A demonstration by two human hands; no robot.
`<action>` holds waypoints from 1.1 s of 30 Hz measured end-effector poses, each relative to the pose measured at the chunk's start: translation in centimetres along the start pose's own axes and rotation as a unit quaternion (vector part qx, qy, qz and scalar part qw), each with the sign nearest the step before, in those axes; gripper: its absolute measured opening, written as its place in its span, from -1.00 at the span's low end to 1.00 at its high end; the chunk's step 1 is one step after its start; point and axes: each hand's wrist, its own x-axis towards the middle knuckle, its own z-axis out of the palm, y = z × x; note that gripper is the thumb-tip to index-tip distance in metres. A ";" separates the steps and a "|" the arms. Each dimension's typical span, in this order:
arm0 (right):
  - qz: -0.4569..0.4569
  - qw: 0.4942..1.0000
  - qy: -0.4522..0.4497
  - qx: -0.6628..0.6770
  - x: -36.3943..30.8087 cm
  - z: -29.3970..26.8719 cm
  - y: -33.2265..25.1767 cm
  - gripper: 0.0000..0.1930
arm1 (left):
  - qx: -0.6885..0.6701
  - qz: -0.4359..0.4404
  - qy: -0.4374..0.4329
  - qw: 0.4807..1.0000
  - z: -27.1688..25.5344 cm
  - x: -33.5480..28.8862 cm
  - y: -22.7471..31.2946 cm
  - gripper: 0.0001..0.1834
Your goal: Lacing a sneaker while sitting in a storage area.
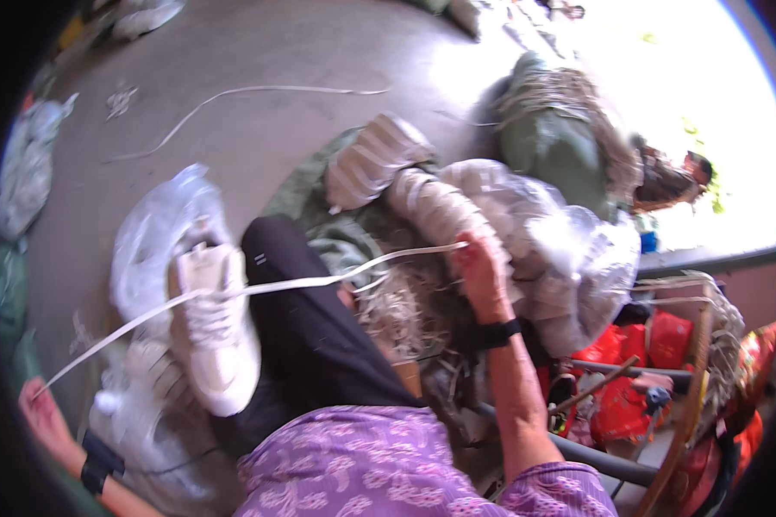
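Between left fingers [34, 398] and right fingers [472, 250] stretches white lace [302, 283]; both pinch it.

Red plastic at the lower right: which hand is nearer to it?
Right. The right hand is up and left of the red plastic; the left hand is far off near the left edge, beyond the white shoe.

White lace [319, 282]: flat matt cloth. Shoe [224, 345]: smooth, mostly matt. Clear bag [151, 233]: thin crinkled plastic, glossy. Trousers [306, 332]: matt dark cloth. Shirt [345, 457]: printed cloth, matt. Floor [276, 52]: smooth, slight sheen. Red bag [625, 424]: shiny plastic. Stick [595, 384]: wood, dull.
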 end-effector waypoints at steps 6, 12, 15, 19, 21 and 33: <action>0.000 0.978 -0.182 -0.102 -1.6 13.3 -0.8 -0.81 | -0.221 -0.177 0.144 0.948 13.3 -1.0 0.0 -0.87; -0.057 0.898 -0.382 -0.210 -5.0 21.7 0.3 -0.81 | 0.068 -0.286 0.130 0.947 19.5 -2.8 -3.6 -0.91; -0.239 0.804 -0.374 -0.396 -5.5 23.4 1.8 -0.72 | 0.177 -0.325 0.121 0.921 18.4 -3.3 -5.4 -0.87; -0.251 0.776 -0.343 -0.466 -5.4 23.6 2.9 -0.83 | 0.246 -0.339 0.183 0.889 18.4 -2.8 -7.7 -0.70; -0.265 0.761 -0.328 -0.493 -4.9 22.9 2.7 -0.82 | 0.219 -0.315 0.116 0.916 18.8 -2.9 -8.6 -0.61; -0.311 0.740 -0.347 -0.485 -4.1 22.6 3.4 -0.84 | 0.192 -0.264 0.068 0.943 20.9 -2.9 -10.3 -0.69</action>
